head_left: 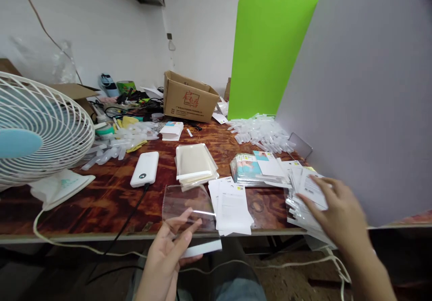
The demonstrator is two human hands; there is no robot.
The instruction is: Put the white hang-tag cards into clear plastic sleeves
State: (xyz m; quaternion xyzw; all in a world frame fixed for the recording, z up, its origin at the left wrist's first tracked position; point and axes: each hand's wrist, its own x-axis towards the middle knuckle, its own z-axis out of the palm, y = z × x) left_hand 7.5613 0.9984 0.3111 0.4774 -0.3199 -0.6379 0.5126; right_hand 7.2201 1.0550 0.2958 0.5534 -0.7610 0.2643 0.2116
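My left hand (166, 256) is at the table's front edge and pinches a clear plastic sleeve (187, 206), which has a white strip (201, 249) along its lower end. My right hand (339, 213), slightly blurred, lies over a stack of white cards in plastic sleeves (305, 202) and appears to grip it. Between my hands lie loose white printed cards (231, 206). Farther back are a pile of cream packets (195, 166) and a stack of teal-printed cards (248, 168).
A white power bank (144, 169) with a black cable lies on the brown wooden table (101, 206). A white fan (40, 130) stands at left. Behind are a cardboard box (189, 96), clear plastic tubes (261, 133), a green board (266, 53) and a grey board (357, 89).
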